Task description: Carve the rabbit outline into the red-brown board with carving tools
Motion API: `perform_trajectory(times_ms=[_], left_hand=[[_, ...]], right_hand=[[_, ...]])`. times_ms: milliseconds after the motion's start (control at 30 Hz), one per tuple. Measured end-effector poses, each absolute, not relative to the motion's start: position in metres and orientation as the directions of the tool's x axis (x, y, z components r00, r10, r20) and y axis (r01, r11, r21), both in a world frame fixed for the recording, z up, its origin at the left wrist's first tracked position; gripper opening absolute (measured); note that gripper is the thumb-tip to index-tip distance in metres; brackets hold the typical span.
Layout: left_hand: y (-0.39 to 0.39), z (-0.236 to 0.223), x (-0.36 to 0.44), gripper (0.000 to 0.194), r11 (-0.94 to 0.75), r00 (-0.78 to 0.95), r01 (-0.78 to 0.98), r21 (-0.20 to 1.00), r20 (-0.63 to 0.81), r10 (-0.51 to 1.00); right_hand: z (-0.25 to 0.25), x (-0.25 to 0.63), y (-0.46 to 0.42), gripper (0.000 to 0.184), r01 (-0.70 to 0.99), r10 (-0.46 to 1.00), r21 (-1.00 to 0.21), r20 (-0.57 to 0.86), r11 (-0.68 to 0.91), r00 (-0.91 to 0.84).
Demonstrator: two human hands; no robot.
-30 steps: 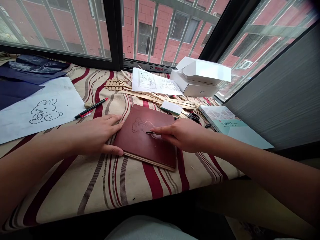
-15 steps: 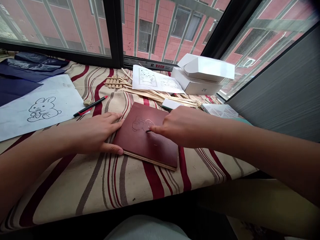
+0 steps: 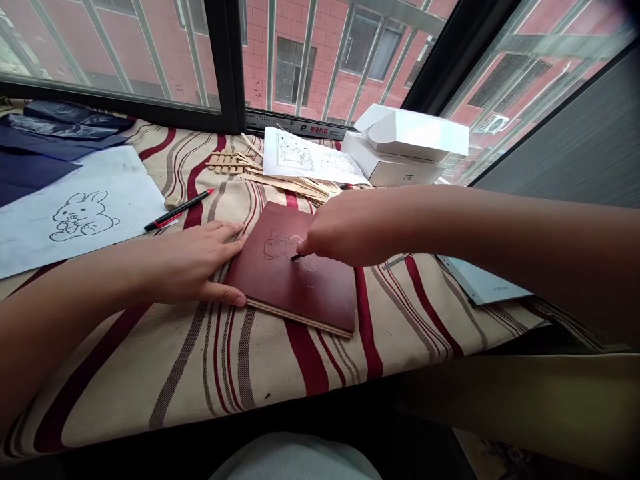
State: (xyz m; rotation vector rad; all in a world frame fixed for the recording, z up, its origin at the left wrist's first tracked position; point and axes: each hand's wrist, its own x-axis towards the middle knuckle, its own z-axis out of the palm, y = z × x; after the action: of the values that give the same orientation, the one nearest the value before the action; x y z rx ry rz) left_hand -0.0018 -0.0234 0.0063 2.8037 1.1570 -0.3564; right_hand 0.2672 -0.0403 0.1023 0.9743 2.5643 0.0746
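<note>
Smooth scratched board (image 3: 295, 293) — striped cloth (image 3: 125, 393), matt paper (image 3: 135, 193)

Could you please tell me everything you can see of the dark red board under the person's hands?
The board is a flat, squarish panel with a smooth dark red face and pale, wood-like layers along its near edge. A faint scratched outline marks its upper middle. It lies slightly skewed on a striped cloth. The left hand rests against its left edge, and the right hand holds a small dark-tipped tool to the outline.
</note>
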Motion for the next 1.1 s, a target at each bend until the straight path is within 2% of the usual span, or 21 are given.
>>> perform_trajectory(times_ms=[67,133,233,333,400,600,667,767,833,867,933,1000,1033,1067,1100], left_hand=[[-0.022,0.004,-0.003,0.117,-0.715,0.699,0.699,0.006,-0.217,0.681],[-0.022,0.002,-0.005,0.116,-0.722,0.707,0.692,0.012,-0.213,0.674],[-0.021,0.001,-0.007,0.115,-0.727,0.708,0.686,-0.005,-0.222,0.67],[-0.021,-0.001,-0.009,0.116,-0.731,0.715,0.683,-0.006,-0.201,0.67],[-0.02,-0.003,-0.011,0.115,-0.731,0.716,0.682,-0.006,-0.199,0.67],[-0.022,-0.004,-0.01,0.112,-0.72,0.705,0.694,-0.012,-0.192,0.682],[-0.025,0.0,-0.007,0.114,-0.714,0.698,0.7,-0.005,-0.209,0.685],[-0.028,0.007,-0.002,0.117,-0.698,0.674,0.716,-0.001,-0.262,0.691],[-0.029,0.01,0.001,0.117,-0.696,0.666,0.718,-0.006,-0.284,0.69],[-0.03,0.011,0.001,0.117,-0.697,0.666,0.717,-0.007,-0.286,0.689],[-0.029,0.011,0.001,0.118,-0.695,0.666,0.719,-0.004,-0.282,0.691],[-0.029,0.009,-0.001,0.118,-0.689,0.665,0.725,0.004,-0.267,0.698],[-0.029,0.008,-0.002,0.118,-0.689,0.666,0.725,0.005,-0.257,0.7],[-0.029,0.007,-0.002,0.118,-0.692,0.67,0.722,0.002,-0.248,0.699],[-0.029,0.007,-0.003,0.118,-0.696,0.675,0.718,-0.002,-0.241,0.697]], right_hand=[[0.101,0.269,-0.047,0.039,0.486,0.586,0.33,-0.407,0.809,-0.701],[0.101,0.269,-0.052,0.034,0.405,0.545,0.375,-0.445,0.834,-0.71],[0.1,0.272,-0.056,0.037,0.5,0.583,0.3,-0.43,0.812,-0.689],[0.098,0.275,-0.058,0.054,0.648,0.655,0.201,-0.461,0.734,-0.599],[0.094,0.276,-0.061,0.059,0.712,0.682,0.148,-0.471,0.686,-0.559],[0.076,0.273,-0.08,0.048,0.845,0.773,0.024,-0.421,0.534,-0.476],[0.071,0.274,-0.085,0.051,0.873,0.815,-0.001,-0.358,0.487,-0.455],[0.07,0.283,-0.086,0.054,0.911,0.892,-0.067,-0.183,0.407,-0.413],[0.07,0.293,-0.083,0.052,0.911,0.913,-0.174,-0.103,0.374,-0.395],[0.069,0.297,-0.081,0.048,0.898,0.911,-0.25,-0.109,0.363,-0.399],[0.062,0.302,-0.075,0.036,0.828,0.877,-0.486,-0.222,0.279,-0.426],[0.05,0.301,-0.067,0.025,0.656,0.793,-0.754,-0.372,0.045,-0.483],[0.043,0.298,-0.062,0.02,0.531,0.771,-0.843,-0.393,-0.083,-0.502],[0.037,0.295,-0.057,0.016,0.4,0.778,-0.9,-0.373,-0.171,-0.506],[0.031,0.292,-0.051,0.014,0.27,0.838,-0.944,-0.298,-0.189,-0.457]])
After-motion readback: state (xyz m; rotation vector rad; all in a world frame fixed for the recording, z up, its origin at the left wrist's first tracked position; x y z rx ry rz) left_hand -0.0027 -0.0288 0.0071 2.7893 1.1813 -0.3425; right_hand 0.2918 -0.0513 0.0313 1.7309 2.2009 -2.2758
